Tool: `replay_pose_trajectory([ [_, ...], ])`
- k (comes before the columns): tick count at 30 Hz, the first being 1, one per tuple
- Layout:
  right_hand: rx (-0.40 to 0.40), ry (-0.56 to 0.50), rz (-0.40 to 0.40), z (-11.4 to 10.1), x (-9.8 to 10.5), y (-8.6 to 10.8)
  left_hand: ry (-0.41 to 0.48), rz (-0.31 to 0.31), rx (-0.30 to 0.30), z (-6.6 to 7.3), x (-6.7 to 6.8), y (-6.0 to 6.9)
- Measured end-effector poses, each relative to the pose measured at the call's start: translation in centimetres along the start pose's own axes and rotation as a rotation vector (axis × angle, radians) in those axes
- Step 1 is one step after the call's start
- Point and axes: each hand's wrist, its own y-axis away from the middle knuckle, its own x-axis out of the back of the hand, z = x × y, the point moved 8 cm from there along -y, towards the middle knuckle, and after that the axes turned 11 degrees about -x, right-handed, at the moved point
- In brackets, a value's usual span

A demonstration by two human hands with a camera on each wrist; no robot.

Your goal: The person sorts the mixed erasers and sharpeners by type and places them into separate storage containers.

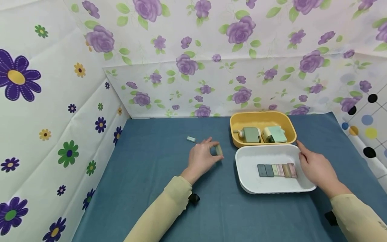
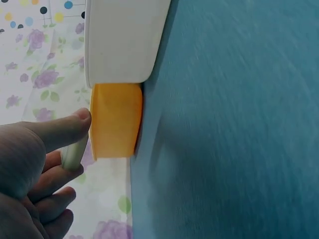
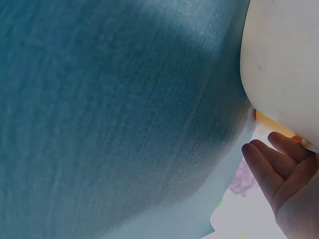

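My left hand (image 1: 204, 156) pinches a small pale green block (image 1: 218, 150), like an eraser, between thumb and fingers above the blue cloth. In the left wrist view the same block (image 2: 75, 153) is partly covered by the fingers. To its right, a white tray (image 1: 245, 185) holds a row of several small blocks (image 1: 276, 170) in dark grey-blue, pale green, pink and tan. At the tray's right side is my right hand (image 1: 317, 168), its thumb on the rim and its fingers loosely extended outside, as the right wrist view shows.
Behind the white tray, touching or nearly so, stands a yellow bin (image 1: 260, 116). Inside it lie a grey-green device (image 1: 251, 134) with a crank and a mint one (image 1: 274, 134). A small light block (image 1: 191, 138) lies on the blue cloth (image 1: 145, 174). Flowered sheets (image 1: 169, 87) hang around.
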Motion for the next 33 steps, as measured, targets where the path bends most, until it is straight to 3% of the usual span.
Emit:
replay_pose_trajectory([
  [15, 0.005, -0.001, 0.001, 0.0, 0.1, 0.1, 0.06, 0.002, -0.099, 3.7, -0.1, 0.5],
  [33, 0.01, 0.002, 0.011, 0.0, 0.0, 0.0, 0.116, -0.057, -0.192, 7.3, -2.4, 0.4],
])
